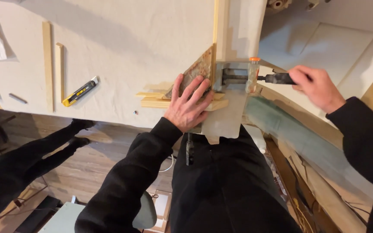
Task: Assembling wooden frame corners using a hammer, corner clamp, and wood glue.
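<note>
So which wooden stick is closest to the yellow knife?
The shorter, thinner wooden strip, lying just left of the yellow utility knife. The longer, wider strip lies farther left, and the stacked wood pieces sit over by the left hand.

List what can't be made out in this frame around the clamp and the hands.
- Head view: the left hand covers the wooden pieces where they meet.
- The right hand hides the end of the clamp handle.
- The metal triangle is partly under the fingers.
</note>
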